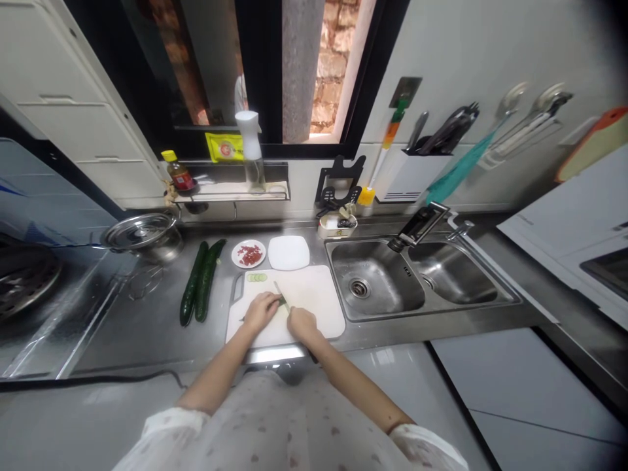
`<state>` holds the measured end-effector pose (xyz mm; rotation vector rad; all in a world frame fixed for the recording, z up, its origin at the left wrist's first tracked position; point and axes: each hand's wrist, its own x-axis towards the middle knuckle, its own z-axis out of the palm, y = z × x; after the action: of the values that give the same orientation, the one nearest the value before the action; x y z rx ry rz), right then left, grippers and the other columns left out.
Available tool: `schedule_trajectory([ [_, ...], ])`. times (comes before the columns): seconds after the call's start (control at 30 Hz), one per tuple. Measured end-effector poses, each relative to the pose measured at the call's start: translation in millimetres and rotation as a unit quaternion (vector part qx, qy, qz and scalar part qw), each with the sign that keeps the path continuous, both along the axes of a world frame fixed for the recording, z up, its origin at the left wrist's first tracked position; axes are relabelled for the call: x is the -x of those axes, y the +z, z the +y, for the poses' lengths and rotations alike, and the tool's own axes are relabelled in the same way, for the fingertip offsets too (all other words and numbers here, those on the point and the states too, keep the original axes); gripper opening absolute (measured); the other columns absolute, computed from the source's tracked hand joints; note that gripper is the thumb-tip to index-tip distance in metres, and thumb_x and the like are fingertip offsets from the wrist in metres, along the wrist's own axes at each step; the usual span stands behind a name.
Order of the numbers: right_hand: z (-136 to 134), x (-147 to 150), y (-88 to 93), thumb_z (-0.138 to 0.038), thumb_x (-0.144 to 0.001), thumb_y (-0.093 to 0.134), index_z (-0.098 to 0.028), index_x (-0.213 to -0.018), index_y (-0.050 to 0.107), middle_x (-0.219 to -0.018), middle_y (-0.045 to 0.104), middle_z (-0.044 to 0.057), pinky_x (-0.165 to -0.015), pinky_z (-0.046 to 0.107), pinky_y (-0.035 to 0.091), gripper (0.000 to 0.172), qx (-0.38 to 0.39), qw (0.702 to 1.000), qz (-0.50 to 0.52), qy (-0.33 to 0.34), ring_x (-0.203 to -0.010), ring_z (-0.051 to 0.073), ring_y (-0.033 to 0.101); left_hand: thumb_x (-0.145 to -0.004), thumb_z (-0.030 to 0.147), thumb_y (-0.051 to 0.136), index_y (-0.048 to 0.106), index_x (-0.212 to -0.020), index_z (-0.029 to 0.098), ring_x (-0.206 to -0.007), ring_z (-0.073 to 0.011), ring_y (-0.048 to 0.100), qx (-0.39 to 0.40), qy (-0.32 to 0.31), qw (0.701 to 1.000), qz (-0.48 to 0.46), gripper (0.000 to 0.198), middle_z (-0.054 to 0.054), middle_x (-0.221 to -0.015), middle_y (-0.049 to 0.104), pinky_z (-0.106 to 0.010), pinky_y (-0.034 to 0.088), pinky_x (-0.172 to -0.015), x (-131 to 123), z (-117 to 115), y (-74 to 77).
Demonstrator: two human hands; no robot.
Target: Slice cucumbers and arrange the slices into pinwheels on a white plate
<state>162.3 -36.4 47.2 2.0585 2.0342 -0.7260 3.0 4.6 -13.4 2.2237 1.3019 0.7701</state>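
Note:
On the white cutting board (318, 301), my right hand (301, 324) is closed round a knife (283, 297), its blade pointing away and to the left. My left hand (262, 312) presses down on a dark green piece of cucumber (281, 300) beside the blade, mostly hidden under the fingers. Several pale green cucumber slices (256, 277) lie in a row at the board's upper left. Behind the board stand a small plate (236, 254) with chopped red bits and a square white plate (288, 252). Two whole cucumbers (200, 281) rest left of the board.
A double steel sink (375, 312) with a dark faucet (417, 226) adjoins the board on the right. A lidded pot (142, 235) is at the back left, near a stove (24, 281). Bottles stand on a wall shelf (230, 193) below the window.

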Motion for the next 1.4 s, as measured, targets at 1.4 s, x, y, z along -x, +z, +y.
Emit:
schedule_trajectory([
  [1.4, -48.8, -61.1, 26.8, -0.021, -0.087, 0.051, -0.028, -0.134, 0.052, -0.097, 0.061, 0.009, -0.082, 0.033, 0.026, 0.047, -0.144, 0.986, -0.045, 0.064, -0.096, 0.022, 0.048, -0.079, 0.038, 0.06, 0.072, -0.092, 0.018, -0.083, -0.0191, 0.065, 0.242, -0.042, 0.967, -0.063, 0.027, -0.003, -0.089, 0.073, -0.026, 0.047, -0.076, -9.4, -15.2, 67.5],
])
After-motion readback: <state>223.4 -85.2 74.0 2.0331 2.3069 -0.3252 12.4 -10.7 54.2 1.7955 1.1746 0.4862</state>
